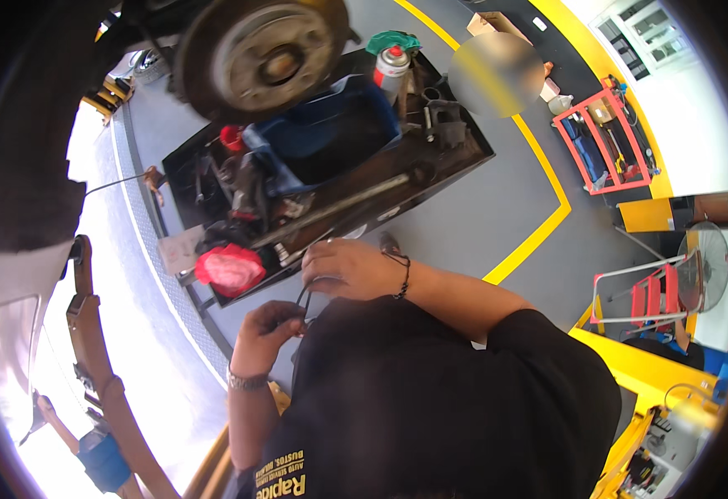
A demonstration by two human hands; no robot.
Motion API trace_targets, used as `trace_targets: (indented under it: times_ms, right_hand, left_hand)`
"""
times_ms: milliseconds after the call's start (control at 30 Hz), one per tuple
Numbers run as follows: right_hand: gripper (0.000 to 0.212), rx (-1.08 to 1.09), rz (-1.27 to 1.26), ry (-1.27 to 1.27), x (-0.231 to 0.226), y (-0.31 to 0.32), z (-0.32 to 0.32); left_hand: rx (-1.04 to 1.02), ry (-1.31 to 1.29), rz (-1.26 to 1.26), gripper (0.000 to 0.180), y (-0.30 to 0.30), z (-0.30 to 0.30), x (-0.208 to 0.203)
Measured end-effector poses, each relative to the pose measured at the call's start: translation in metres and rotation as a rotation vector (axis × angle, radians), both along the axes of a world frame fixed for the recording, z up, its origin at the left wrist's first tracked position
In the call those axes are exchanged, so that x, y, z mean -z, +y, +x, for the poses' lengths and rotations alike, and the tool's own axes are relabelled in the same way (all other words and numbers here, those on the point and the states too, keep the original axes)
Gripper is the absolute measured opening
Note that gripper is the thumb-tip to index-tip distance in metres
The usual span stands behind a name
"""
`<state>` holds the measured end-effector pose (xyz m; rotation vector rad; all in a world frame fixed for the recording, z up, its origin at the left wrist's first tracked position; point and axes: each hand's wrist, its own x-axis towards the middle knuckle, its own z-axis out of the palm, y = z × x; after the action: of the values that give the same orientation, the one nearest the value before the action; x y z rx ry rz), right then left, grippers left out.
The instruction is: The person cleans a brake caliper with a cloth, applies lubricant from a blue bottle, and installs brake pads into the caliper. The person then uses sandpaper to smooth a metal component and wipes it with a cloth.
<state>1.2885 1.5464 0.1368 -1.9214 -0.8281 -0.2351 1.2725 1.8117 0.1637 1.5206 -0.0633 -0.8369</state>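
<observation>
In front of my body, my left hand [274, 327] pinches one end of a thin black curved strip [304, 295], thumb against fingers. The fingers of my right hand [350, 268] are bent round its other end. Whether it is a hose, a cord or a ring I cannot tell. Just past my hands lies a crumpled pink-red cloth [231, 269] on the corner of a dark work cart [364, 212]. A long metal bar [343, 208] rests along the cart's near side.
A brake disc [268, 58] hangs at the upper left, above a blue bin [322, 177] on the cart. A spray can [391, 73] stands behind. Brown lift arms [98, 341] are at the left, a red tool trolley [604, 141] and red stepladder [653, 298] at the right.
</observation>
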Motion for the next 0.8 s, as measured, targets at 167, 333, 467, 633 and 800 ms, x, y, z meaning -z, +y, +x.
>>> trace_targets:
  times_ms: [167, 333, 467, 633, 800]
  right_hand:
    - [0.014, -0.099, 0.187, 0.515, 0.003, -0.157, 0.005]
    - [0.021, -0.104, 0.059, 0.745, -0.005, -0.255, -0.017]
    - [0.013, 0.038, -0.211, 0.73, -0.01, -0.289, -0.043]
    - [0.011, 0.188, -0.19, 0.824, 0.0, -0.301, -0.078]
    - [0.013, 0.28, -0.06, 0.84, 0.01, -0.342, -0.071]
  left_hand:
    - [0.0, -0.142, -0.108, 0.015, -0.151, 0.038, 0.021]
    - [0.376, -0.818, 0.132, 0.015, -0.231, 0.074, 0.017]
    - [0.655, -0.954, 0.319, 0.016, -0.265, 0.061, 0.026]
    - [0.709, -1.041, 0.294, 0.02, -0.305, 0.047, 0.068]
    - [0.216, -1.034, 0.181, 0.016, -0.349, 0.029, 0.074]
